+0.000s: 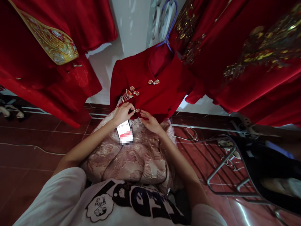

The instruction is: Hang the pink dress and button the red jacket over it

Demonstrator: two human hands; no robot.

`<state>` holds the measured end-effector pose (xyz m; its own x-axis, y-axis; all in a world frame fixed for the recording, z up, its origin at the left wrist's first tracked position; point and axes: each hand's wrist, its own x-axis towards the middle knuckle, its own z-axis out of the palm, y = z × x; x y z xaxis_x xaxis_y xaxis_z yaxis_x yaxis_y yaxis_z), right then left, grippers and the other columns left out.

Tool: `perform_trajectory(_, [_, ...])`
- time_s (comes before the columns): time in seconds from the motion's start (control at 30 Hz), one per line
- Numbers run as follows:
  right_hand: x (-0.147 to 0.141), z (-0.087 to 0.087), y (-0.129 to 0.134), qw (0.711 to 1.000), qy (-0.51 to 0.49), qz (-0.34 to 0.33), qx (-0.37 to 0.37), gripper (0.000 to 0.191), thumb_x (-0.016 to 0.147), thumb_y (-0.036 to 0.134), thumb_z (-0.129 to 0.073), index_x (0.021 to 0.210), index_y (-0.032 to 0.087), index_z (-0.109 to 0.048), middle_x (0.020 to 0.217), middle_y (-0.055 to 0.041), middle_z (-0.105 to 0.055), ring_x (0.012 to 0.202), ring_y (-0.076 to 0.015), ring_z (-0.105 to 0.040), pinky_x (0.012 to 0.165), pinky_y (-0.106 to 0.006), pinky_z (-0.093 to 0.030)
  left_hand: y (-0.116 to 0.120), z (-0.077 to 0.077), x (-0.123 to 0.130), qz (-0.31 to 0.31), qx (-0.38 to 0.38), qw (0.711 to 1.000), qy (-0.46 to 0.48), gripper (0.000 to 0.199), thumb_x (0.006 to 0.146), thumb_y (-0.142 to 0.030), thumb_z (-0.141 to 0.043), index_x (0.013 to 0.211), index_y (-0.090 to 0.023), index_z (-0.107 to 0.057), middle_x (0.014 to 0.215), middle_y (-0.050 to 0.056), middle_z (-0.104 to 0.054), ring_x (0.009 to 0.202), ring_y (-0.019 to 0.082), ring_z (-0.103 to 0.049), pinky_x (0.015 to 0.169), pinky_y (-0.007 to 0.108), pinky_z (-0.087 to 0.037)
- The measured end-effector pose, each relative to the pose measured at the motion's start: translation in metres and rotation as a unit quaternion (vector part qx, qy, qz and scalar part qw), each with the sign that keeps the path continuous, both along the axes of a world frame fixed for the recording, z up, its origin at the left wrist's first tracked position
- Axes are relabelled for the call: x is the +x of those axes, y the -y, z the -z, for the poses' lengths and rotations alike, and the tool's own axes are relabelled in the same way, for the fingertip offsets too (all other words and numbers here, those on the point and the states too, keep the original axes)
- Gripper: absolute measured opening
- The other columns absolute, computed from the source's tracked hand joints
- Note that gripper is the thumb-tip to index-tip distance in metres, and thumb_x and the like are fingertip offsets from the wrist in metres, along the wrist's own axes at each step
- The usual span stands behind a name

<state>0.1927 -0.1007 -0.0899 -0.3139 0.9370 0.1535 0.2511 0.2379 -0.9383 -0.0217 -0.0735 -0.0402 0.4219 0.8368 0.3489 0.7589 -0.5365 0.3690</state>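
Red and soft, this garment (pixel 150 99) drapes from its purple hanger (pixel 167 39) down to the quilted fabric (pixel 131 160), probably light and limp, its beaded clasp (pixel 137 110) likely delicate, best taken by the rim. The left hand (pixel 122 113) pinches beside that clasp; the right hand (pixel 151 123) lies loosely open, grasping nothing!

The red garment (pixel 138 70) hung from a purple hanger (pixel 172 23), its lower part by the knees, with beaded flower fastenings (pixel 154 82) at the neckline and down one side.
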Motion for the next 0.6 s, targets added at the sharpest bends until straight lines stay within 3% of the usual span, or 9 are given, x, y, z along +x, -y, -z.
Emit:
perform_trajectory(0.13, [-0.003,0.0,0.003,0.999,-0.012,-0.029,-0.002,0.068,0.09,0.051,-0.068,0.148,0.022,-0.05,0.153,-0.0149,-0.057,0.145,-0.0293,-0.054,0.112,-0.051,-0.055,-0.002,0.003,-0.001,0.008,-0.048,0.996,0.074,0.01,0.09,-0.012,-0.069,0.098,-0.017,-0.07,0.103,0.007,-0.076,0.097,0.022,-0.073,0.092,0.034,-0.057])
perform_trajectory(0.33, [-0.006,0.0,0.005,0.999,-0.025,-0.013,-0.015,0.07,0.084,0.054,-0.073,0.142,0.02,-0.053,0.15,-0.0171,-0.058,0.142,-0.0302,-0.056,0.108,-0.05,-0.057,-0.009,0.013,0.0,0.026,-0.152,0.969,0.192,0.015,0.087,-0.017,-0.072,0.102,-0.016,-0.074,0.106,0.008,-0.08,0.097,0.02,-0.076,0.093,0.033,-0.059])
perform_trajectory(0.6, [-0.007,-0.006,0.009,0.999,-0.035,-0.002,-0.015,0.063,0.084,0.05,-0.075,0.137,0.021,-0.057,0.149,-0.0157,-0.061,0.139,-0.028,-0.059,0.103,-0.046,-0.061,-0.011,0.012,0.001,-0.007,-0.195,0.936,0.294,0.009,0.082,-0.024,-0.078,0.088,-0.017,-0.075,0.094,0.008,-0.08,0.088,0.019,-0.075,0.086,0.032,-0.06])
